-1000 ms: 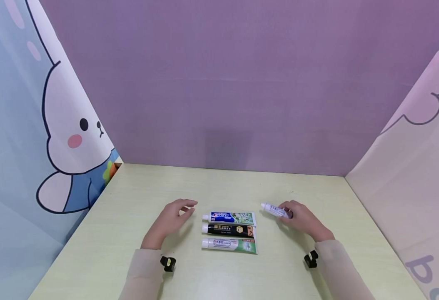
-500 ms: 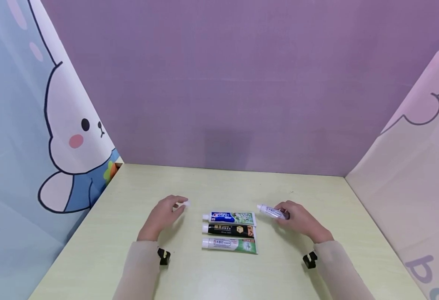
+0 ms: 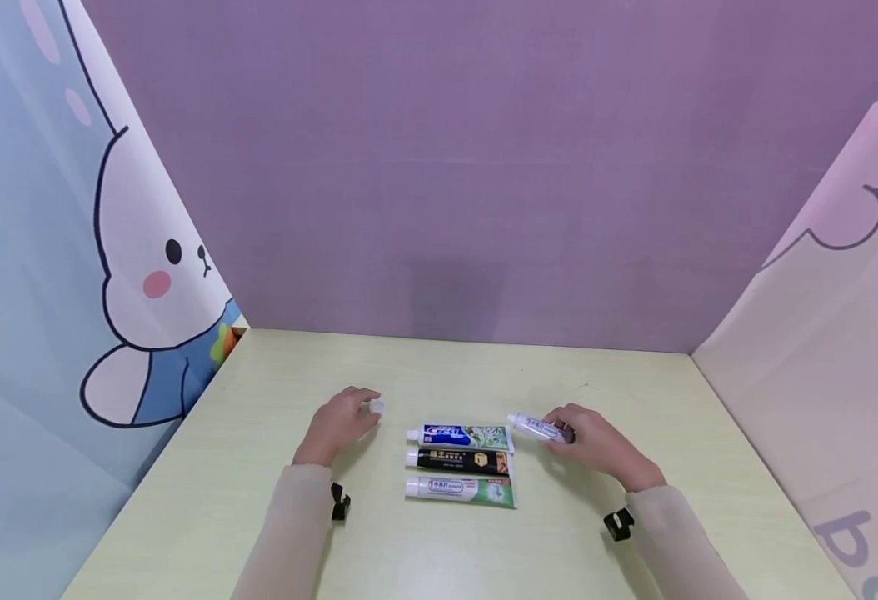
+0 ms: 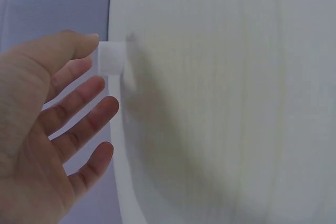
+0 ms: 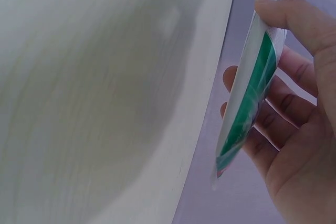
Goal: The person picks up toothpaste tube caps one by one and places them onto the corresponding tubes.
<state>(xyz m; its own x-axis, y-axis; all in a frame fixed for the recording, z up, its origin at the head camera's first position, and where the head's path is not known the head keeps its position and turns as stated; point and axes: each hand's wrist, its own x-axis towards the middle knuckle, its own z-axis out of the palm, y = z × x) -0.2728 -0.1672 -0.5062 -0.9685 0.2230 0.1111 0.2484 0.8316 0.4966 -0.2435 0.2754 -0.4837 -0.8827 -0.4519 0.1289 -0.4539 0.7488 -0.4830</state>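
My left hand [image 3: 340, 423] pinches a small white cap [image 3: 376, 407] between thumb and forefinger; the left wrist view shows the cap [image 4: 111, 58] at the fingertips with the other fingers loosely bent. My right hand [image 3: 595, 445] grips a white toothpaste tube [image 3: 540, 427], its narrow end pointing left. In the right wrist view the tube [image 5: 252, 82] shows a green stripe, with the thumb across it. Between the hands lie three tubes in a column: a blue and green one [image 3: 465, 436], a black one [image 3: 457, 461] and a white and green one [image 3: 461, 490].
The pale wooden table [image 3: 439, 550] meets a purple backdrop [image 3: 446, 167] at its back edge. A cloth with a cartoon rabbit [image 3: 147, 250] hangs at the left, and a pale printed cloth [image 3: 844, 333] at the right.
My left hand first drew back to the left, the white cap coming into view at its fingers, then shifted slightly right. My right hand and its tube have moved a little left.
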